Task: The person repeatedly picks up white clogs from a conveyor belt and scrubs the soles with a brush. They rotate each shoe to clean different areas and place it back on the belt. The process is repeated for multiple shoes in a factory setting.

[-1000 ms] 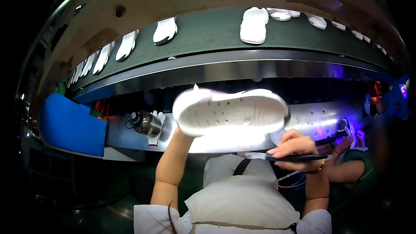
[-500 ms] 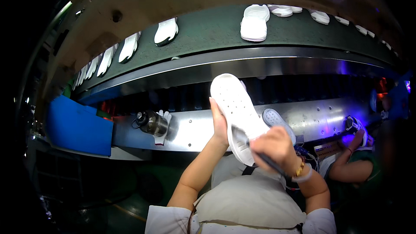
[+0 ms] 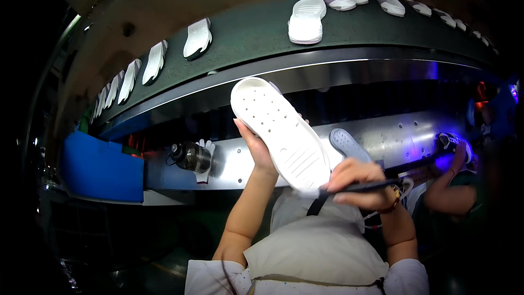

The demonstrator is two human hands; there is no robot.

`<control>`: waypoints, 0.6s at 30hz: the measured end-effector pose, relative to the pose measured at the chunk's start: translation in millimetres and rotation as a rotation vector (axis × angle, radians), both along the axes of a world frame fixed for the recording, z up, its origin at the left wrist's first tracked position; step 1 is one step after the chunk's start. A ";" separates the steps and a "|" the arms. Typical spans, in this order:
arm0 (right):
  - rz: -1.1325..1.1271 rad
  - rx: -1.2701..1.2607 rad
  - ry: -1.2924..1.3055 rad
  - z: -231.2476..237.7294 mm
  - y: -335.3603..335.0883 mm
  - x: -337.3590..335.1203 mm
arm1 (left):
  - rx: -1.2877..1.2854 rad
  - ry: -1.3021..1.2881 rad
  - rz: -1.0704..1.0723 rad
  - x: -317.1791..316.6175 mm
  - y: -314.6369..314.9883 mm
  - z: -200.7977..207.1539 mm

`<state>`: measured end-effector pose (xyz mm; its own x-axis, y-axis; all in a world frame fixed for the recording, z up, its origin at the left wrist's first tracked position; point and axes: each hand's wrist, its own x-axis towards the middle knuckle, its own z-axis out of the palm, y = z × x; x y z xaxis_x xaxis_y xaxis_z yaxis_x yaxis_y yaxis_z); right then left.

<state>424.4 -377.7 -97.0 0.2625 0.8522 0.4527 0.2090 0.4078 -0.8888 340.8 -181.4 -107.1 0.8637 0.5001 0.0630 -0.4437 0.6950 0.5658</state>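
A white shoe sole, dotted with small holes at its far end and ribbed at the near end, is held up tilted in front of me. My left hand grips it along its left side, with most fingers hidden underneath. In my right hand is a dark-handled brush; its blurred, pale tip is at the sole's near end. Whether the tip touches the sole I cannot tell. Behind my right hand, a grey-blue sole lies on the metal shelf.
Beyond the metal rail, a green conveyor belt carries several white soles, one standing near the middle. A dark bottle and a white glove lie left on the shelf, beside a blue panel. At right, another person's hand holds a shoe.
The sole in my left hand has shifted left and slightly up. My right hand has moved the brush from the ribbed inside to the near end, its handle now nearly level.
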 end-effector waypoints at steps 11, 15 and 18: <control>0.075 0.032 0.580 -30.1 6.2 14.1 | 0.111 -0.045 0.031 10.9 5.1 24.5; 0.056 0.074 0.909 -17.6 11.9 -7.8 | 0.025 0.002 -0.030 -9.1 -33.8 26.8; -0.002 0.047 0.836 -16.8 15.9 -17.6 | 0.047 -0.117 -0.102 -17.4 -51.6 15.0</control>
